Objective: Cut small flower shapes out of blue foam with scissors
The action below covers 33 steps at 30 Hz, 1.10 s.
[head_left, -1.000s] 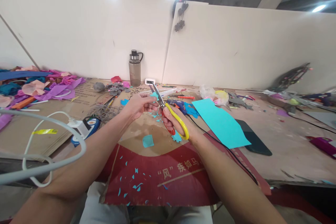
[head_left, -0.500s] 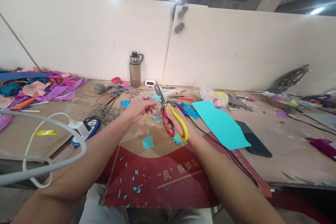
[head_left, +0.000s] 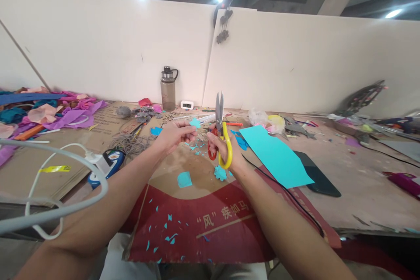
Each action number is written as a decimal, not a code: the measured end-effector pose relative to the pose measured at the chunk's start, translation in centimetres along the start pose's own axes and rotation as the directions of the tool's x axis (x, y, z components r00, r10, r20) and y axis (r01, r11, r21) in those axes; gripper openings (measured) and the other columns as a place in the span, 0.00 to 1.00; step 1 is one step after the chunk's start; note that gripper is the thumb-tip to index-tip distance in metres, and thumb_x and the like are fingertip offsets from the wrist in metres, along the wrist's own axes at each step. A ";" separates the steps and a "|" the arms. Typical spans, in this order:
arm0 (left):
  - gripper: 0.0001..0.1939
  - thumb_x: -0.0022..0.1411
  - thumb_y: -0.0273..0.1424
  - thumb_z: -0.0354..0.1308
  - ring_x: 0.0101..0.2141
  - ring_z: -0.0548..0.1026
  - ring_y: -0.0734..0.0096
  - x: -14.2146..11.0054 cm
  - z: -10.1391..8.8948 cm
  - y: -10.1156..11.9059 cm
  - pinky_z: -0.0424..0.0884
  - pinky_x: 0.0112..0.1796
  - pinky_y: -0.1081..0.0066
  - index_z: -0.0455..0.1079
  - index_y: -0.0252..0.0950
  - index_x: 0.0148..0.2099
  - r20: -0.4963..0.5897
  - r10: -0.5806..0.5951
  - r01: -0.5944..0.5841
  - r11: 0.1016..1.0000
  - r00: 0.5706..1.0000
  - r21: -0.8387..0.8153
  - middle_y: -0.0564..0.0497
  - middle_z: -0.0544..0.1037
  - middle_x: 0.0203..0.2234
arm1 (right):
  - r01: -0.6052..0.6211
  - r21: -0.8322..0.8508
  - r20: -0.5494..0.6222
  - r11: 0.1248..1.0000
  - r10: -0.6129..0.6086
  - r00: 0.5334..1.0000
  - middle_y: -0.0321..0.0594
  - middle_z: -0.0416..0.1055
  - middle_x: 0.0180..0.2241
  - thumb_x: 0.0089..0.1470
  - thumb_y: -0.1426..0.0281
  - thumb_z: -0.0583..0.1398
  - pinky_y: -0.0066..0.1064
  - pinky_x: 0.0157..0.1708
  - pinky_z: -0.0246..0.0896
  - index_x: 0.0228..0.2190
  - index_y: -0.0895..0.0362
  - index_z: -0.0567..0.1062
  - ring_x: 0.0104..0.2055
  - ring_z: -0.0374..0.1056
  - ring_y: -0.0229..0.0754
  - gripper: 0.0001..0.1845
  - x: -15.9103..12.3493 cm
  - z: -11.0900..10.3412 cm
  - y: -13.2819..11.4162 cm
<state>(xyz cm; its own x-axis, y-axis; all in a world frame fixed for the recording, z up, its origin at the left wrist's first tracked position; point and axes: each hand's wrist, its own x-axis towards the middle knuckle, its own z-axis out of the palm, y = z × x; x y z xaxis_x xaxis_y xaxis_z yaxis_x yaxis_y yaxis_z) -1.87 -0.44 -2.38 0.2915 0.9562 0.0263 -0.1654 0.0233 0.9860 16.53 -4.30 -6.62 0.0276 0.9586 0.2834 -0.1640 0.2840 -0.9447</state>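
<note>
Between the fingertips of my left hand is a small turquoise paper cutout with a scalloped edge. My right hand is closed round scissors with one red and one yellow handle. Their blades point up, slightly parted, to the right of the cutout and away from it. Below my right hand a flower-shaped turquoise cutout lies on the cardboard. Left of that is a roughly square turquoise piece. Small turquoise scraps are scattered on the cardboard's red part.
A large turquoise sheet partly covers a dark flat slab on the right. A bottle and a small white digital display stand by the partition. A white cable loops at left, near a power strip.
My right hand has drawn the scissors to the right, off the cutout, and their blades now point more upright. My left hand still holds the cutout in nearly the same place.
</note>
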 end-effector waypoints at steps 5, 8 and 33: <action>0.16 0.49 0.33 0.80 0.20 0.76 0.75 0.0 0.1 -0.4 0.65 0.22 0.76 0.76 0.32 0.26 0.033 -0.015 0.014 0.999 0.999 0.032 0.46 0.83 0.23 | 0.137 0.010 -0.057 0.991 -0.136 0.989 0.27 0.69 0.28 0.49 0.52 0.76 0.29 0.18 0.62 0.46 0.50 0.67 0.20 0.61 0.33 0.33 0.3 -0.4 0.4; 0.15 0.49 0.33 0.80 0.21 0.79 0.73 0.0 0.2 -0.7 0.68 0.23 0.75 0.77 0.32 0.27 0.045 -0.035 0.033 0.998 0.998 0.051 0.45 0.84 0.24 | 0.165 0.002 -0.066 0.986 -0.164 0.984 0.30 0.74 0.31 0.51 0.52 0.75 0.30 0.19 0.63 0.47 0.49 0.66 0.20 0.62 0.33 0.32 0.4 -0.5 0.4; 0.24 0.62 0.50 0.73 0.21 0.77 0.72 -0.2 0.7 -1.2 0.68 0.25 0.73 0.76 0.33 0.31 0.072 -0.079 0.073 0.994 0.994 0.078 0.46 0.81 0.23 | 0.039 -0.023 -0.078 0.999 -0.041 0.996 0.28 0.71 0.29 0.45 0.59 0.75 0.30 0.22 0.66 0.44 0.51 0.66 0.23 0.67 0.36 0.30 0.5 -0.6 0.3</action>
<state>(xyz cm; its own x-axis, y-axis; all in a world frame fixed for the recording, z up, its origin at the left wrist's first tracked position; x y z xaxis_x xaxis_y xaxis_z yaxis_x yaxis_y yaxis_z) -1.13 -0.89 -3.49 0.3712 0.9277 -0.0400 -0.0694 0.0706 0.9951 17.09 -3.71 -6.86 0.1107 0.9449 0.3081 -0.1402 0.3218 -0.9364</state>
